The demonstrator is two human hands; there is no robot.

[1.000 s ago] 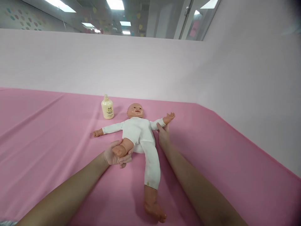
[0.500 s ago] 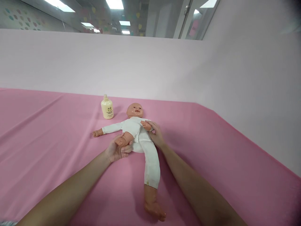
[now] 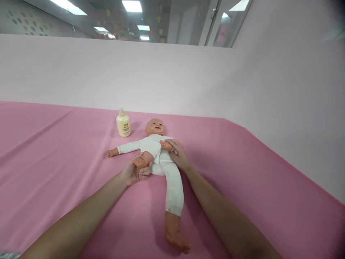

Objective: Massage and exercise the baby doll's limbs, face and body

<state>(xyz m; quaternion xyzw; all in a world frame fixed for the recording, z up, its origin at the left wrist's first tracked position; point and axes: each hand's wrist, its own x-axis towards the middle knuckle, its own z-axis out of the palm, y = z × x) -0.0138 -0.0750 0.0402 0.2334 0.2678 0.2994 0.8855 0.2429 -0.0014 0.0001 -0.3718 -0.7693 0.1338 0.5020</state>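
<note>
A baby doll point(image 3: 161, 155) with a white cloth body lies on its back on a pink mat, head away from me. My left hand point(image 3: 134, 172) is closed round one of its lower legs, whose foot point(image 3: 140, 162) is raised and bent toward the belly. The other leg point(image 3: 174, 190) stretches toward me along the mat. At the doll's side, my right hand point(image 3: 179, 154) is wrapped round the doll's forearm, with the small doll hand point(image 3: 166, 145) lying over the belly. The doll's other arm point(image 3: 129, 146) extends out to the left.
Left of the doll's head a cream-coloured pump bottle point(image 3: 123, 124) stands upright. The pink mat point(image 3: 67, 154) runs up to a white wall point(image 3: 107, 72) at the back and right. Above the wall is a window point(image 3: 151, 21) with ceiling lights showing in it.
The doll's hand under my right hand has shifted slightly left over the belly. My left hand and the raised leg look almost the same.
</note>
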